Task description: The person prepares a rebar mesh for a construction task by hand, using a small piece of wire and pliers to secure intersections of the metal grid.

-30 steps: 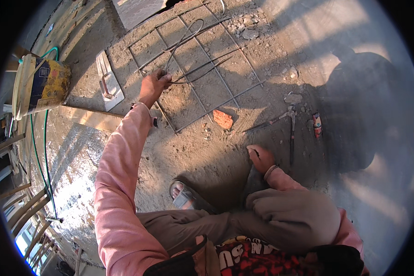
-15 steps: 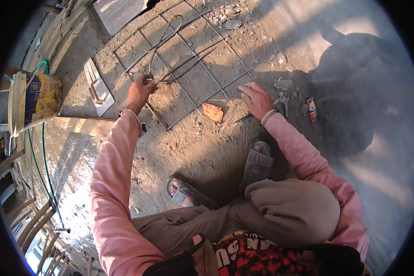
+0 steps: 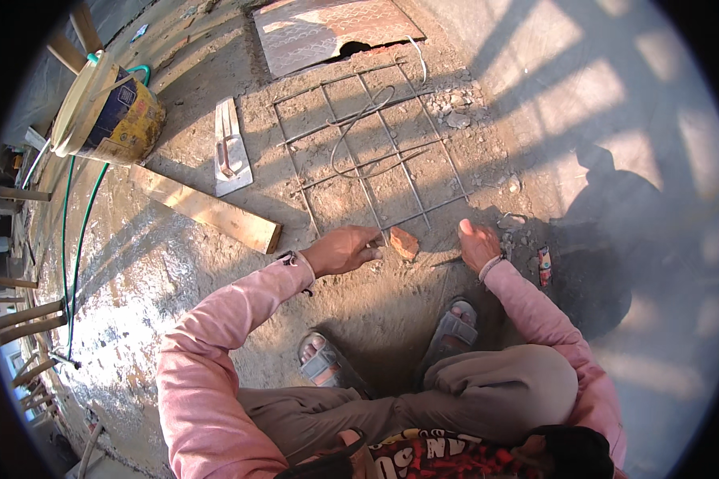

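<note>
A grid of thin steel rebar (image 3: pixel 395 149) lies on the rough ground ahead of me, with a bent loop of steel wire (image 3: pixel 335 153) resting on it. My left hand (image 3: pixel 343 250) is closed around the grid's near bar, beside a broken orange brick piece (image 3: pixel 404 243). It covers part of that bar. My right hand (image 3: pixel 479 246) sits just short of the grid's near right corner, apart from it. Its fingers are curled with the thumb on top, and whatever they may hold is hidden.
At the left stand a yellow and blue bucket (image 3: pixel 128 120) and a wooden plank (image 3: pixel 208 209). A metal plastering float (image 3: pixel 230 152) lies beyond the plank. A patterned board (image 3: pixel 335 32) is at the back. Stones (image 3: pixel 458 112) and a small red packet (image 3: pixel 544 266) lie to the right.
My left hand has let go of the wire loop and come back to the grid's near bar. The right hand's fingers have curled in. The view has turned leftward.
</note>
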Demonstrator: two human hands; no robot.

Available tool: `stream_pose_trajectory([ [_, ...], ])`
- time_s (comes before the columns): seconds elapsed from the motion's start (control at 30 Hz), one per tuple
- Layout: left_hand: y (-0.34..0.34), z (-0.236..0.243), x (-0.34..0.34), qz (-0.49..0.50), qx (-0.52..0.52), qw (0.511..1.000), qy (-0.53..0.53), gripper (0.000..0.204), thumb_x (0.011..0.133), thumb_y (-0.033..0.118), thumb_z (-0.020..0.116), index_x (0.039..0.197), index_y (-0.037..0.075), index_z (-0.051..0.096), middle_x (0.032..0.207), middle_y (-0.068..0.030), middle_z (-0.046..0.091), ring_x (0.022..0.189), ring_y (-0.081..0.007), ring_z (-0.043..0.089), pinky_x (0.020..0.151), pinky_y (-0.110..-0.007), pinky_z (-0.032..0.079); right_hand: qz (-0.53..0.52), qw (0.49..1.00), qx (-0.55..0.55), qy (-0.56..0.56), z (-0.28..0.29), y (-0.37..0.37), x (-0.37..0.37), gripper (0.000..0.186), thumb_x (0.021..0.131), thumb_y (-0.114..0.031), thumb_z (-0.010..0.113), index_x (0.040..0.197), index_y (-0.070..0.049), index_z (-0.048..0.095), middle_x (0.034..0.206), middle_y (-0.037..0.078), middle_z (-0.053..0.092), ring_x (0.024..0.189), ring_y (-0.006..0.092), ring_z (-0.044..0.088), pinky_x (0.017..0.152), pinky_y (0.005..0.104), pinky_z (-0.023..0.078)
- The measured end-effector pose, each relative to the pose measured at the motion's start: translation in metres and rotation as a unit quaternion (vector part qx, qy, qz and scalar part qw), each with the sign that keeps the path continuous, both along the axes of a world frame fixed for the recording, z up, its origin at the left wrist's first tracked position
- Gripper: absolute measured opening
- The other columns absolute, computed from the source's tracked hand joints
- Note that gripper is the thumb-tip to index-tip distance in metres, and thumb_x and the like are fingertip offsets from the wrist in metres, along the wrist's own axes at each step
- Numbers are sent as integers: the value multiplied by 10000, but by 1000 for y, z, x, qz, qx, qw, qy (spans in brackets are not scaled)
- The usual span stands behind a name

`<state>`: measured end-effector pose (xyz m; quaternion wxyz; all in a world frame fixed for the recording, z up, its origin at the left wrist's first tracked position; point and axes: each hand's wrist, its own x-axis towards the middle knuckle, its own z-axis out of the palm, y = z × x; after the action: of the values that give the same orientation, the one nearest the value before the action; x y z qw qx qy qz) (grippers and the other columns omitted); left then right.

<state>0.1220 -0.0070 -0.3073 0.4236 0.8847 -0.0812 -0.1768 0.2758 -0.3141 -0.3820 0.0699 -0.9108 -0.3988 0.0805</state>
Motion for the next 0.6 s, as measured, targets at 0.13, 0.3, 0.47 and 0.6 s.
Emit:
stream_pose_trajectory([
  [0.13, -38, 42, 24, 21, -132, 979, -153, 384, 891, 253, 577, 1186, 35, 463, 1061, -186, 577, 1038, -377, 553, 885, -459, 435, 123, 984, 28, 123, 89, 3, 9, 102, 789, -44, 524, 890, -29, 527, 781, 191, 579, 759, 427, 565, 662, 514, 434],
  [0.3, -65, 95, 40, 84, -213, 925, -303, 442, 934, 338, 524, 1250, 46, 422, 1021, -171, 594, 1013, -329, 576, 854, -412, 449, 225, 961, 49, 152, 248, 82, -6, 71, 812, -47, 536, 871, -9, 524, 730, 207, 544, 731, 407, 559, 621, 454, 433],
  [0.47, -30, 142, 37, 145, -418, 891, -99, 351, 956, 246, 502, 1203, -2, 493, 945, -57, 622, 670, -87, 544, 607, -258, 450, 125, 984, 86, 90, 329, 140, -37, 122, 815, -91, 588, 902, -7, 574, 760, 172, 606, 726, 374, 600, 629, 400, 469],
  [0.6, 9, 128, 28, 182, -378, 902, -98, 238, 948, 159, 502, 1082, -23, 578, 854, -20, 626, 643, -55, 525, 572, -227, 448, 173, 979, 90, -64, 324, 158, -40, 134, 816, -124, 594, 881, -7, 599, 753, 174, 609, 718, 388, 590, 642, 426, 467],
])
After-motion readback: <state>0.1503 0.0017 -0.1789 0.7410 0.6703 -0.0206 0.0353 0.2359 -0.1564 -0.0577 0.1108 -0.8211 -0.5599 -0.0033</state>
